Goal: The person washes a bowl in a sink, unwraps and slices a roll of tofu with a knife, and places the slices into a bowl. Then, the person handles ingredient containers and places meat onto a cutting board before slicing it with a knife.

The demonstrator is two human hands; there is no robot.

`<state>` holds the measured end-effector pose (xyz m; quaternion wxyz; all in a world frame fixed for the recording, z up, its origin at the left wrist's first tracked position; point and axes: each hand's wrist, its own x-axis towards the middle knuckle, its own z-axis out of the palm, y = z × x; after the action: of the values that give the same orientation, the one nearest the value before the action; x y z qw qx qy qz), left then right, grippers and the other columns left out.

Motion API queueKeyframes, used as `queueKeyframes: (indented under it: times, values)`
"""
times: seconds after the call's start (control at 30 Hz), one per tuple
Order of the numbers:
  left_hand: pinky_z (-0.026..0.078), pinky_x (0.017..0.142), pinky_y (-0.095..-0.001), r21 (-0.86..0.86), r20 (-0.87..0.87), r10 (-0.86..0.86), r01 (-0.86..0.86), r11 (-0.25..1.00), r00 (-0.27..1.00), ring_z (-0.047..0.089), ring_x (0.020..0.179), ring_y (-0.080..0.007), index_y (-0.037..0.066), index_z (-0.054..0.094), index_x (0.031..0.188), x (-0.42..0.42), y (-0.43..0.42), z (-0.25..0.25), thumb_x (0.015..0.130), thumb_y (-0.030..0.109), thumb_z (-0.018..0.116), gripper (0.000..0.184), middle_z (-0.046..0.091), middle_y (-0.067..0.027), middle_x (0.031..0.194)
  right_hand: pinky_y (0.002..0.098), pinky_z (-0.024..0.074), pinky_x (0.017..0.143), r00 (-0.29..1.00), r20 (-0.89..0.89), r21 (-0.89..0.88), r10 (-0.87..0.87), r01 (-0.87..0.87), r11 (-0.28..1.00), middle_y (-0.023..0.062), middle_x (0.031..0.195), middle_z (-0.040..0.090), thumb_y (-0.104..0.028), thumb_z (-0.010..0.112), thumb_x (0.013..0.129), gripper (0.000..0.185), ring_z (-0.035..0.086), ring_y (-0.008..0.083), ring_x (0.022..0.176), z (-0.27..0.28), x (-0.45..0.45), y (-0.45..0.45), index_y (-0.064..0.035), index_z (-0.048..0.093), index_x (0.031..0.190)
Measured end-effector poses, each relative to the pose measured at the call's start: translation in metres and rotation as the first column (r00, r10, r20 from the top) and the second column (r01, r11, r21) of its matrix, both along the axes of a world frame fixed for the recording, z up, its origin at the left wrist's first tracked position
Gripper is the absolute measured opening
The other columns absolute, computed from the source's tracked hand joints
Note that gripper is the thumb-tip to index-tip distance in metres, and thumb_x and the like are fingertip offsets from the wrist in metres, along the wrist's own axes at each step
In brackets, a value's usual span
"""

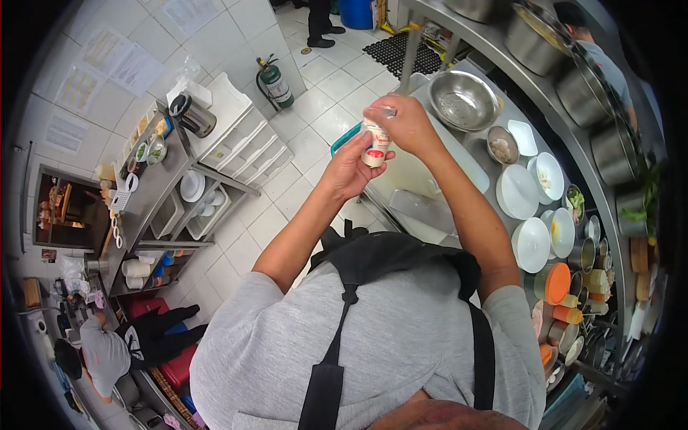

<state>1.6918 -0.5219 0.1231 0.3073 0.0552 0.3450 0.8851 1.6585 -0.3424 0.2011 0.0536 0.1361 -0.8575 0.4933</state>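
My left hand is wrapped round a small white container with red and dark print, held tilted in front of me. My right hand is closed over its top end, fingers bent. A small silvery piece shows at those fingers; its kind is hard to make out. Beneath both hands lies a pale work surface, with a teal edge showing at its left. A flat greyish rectangular object rests nearer my body.
A steel mixing bowl and several white bowls line the counter on my right, near an orange-lidded tub. Large pots fill the shelf above. A white drawer unit and fire extinguisher stand left. Other people work nearby.
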Motion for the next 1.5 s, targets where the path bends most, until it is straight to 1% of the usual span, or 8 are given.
queueKeyframes:
  times: [0.3, 0.83, 0.93, 1.03, 1.07, 1.17, 1.33, 1.5]
  values:
    - [0.063, 0.082, -0.0343, 0.037, 0.017, 0.084, -0.085, 0.996, 0.996, 0.072, 0.111, -0.0289, 0.008, 0.051, 0.143, -0.074, -0.102, -0.024, 0.109, 0.049, 0.051, 0.054, 0.066, -0.0121, 0.132, 0.0319, 0.0547, 0.065, 0.952, 0.285, -0.026, 0.109, -0.105, 0.994, 0.0082, 0.087, 0.074, -0.027, 0.073, 0.095, 0.033, 0.067, 0.0133, 0.074, -0.001, -0.089, -0.110, 0.0015, 0.074, 0.111]
    - [0.063, 0.073, -0.0330, -0.094, 0.076, 0.159, -0.152, 0.984, 0.984, 0.074, 0.089, -0.0230, 0.002, 0.049, 0.143, -0.119, -0.152, -0.063, 0.100, 0.060, 0.060, 0.073, 0.069, -0.0162, 0.119, 0.0282, 0.0515, 0.074, 0.998, 0.053, -0.046, 0.028, -0.026, 0.999, 0.0036, 0.090, 0.071, -0.016, 0.067, 0.099, 0.019, 0.062, 0.0096, 0.081, -0.019, -0.139, -0.156, -0.0016, 0.067, 0.111]
    - [0.060, 0.070, -0.0301, -0.083, 0.117, 0.162, -0.153, 0.985, 0.980, 0.071, 0.085, -0.0204, 0.002, 0.054, 0.140, -0.123, -0.155, -0.068, 0.100, 0.057, 0.065, 0.069, 0.070, -0.0127, 0.112, 0.0447, 0.0562, 0.080, 0.976, -0.150, 0.009, -0.159, 0.163, 0.987, 0.0190, 0.096, 0.075, -0.021, 0.065, 0.094, 0.025, 0.072, 0.0364, 0.086, -0.023, -0.151, -0.148, -0.0052, 0.070, 0.113]
    - [0.059, 0.070, -0.0303, -0.143, 0.151, 0.180, -0.159, 0.977, 0.972, 0.071, 0.084, -0.0201, 0.000, 0.053, 0.141, -0.129, -0.159, -0.086, 0.100, 0.056, 0.064, 0.070, 0.070, -0.0128, 0.112, 0.0428, 0.0548, 0.092, 0.953, -0.272, 0.387, -0.134, 0.236, 0.892, 0.0151, 0.107, 0.075, -0.021, 0.073, 0.092, 0.037, 0.072, 0.0327, 0.102, -0.084, -0.178, -0.110, -0.0064, 0.068, 0.127]
    - [0.059, 0.072, -0.0307, -0.202, 0.148, 0.148, -0.117, 0.972, 0.978, 0.071, 0.089, -0.0196, 0.011, 0.050, 0.151, -0.134, -0.162, -0.096, 0.099, 0.063, 0.060, 0.074, 0.069, -0.0085, 0.111, 0.0479, 0.0484, 0.107, 0.962, -0.207, 0.532, -0.179, 0.264, 0.805, 0.0193, 0.132, 0.068, -0.025, 0.076, 0.089, 0.050, 0.062, 0.0400, 0.123, -0.096, -0.162, -0.100, -0.0096, 0.066, 0.135]
    - [0.060, 0.069, -0.0304, -0.205, 0.184, 0.139, -0.100, 0.974, 0.973, 0.071, 0.082, -0.0205, 0.015, 0.049, 0.152, -0.141, -0.175, -0.123, 0.104, 0.057, 0.057, 0.064, 0.070, -0.0112, 0.111, 0.0462, 0.0451, 0.112, 0.973, -0.090, 0.491, -0.212, 0.228, 0.841, 0.0174, 0.141, 0.063, -0.025, 0.076, 0.090, 0.051, 0.057, 0.0366, 0.131, -0.115, -0.101, -0.056, -0.0109, 0.064, 0.137]
    - [0.060, 0.070, -0.0350, 0.056, 0.328, -0.054, 0.037, 0.998, 0.943, 0.065, 0.079, -0.0197, 0.026, 0.042, 0.160, -0.140, -0.215, -0.164, 0.106, 0.061, 0.049, 0.064, 0.068, -0.0053, 0.099, 0.0490, 0.0498, 0.103, 0.867, 0.274, 0.729, -0.416, 0.094, 0.678, 0.0187, 0.123, 0.069, -0.019, 0.073, 0.087, 0.037, 0.063, 0.0387, 0.120, -0.107, 0.053, 0.061, -0.0092, 0.068, 0.123]
    - [0.060, 0.077, -0.0378, 0.071, 0.449, 0.028, -0.066, 0.995, 0.893, 0.071, 0.091, -0.0242, 0.019, 0.047, 0.155, -0.129, -0.220, -0.169, 0.100, 0.065, 0.056, 0.072, 0.067, -0.0149, 0.135, 0.0491, 0.0530, 0.096, 0.669, 0.371, 0.884, -0.644, -0.042, 0.466, 0.0224, 0.120, 0.069, -0.012, 0.070, 0.086, 0.041, 0.063, 0.0397, 0.120, -0.129, 0.173, 0.138, -0.0094, 0.063, 0.126]
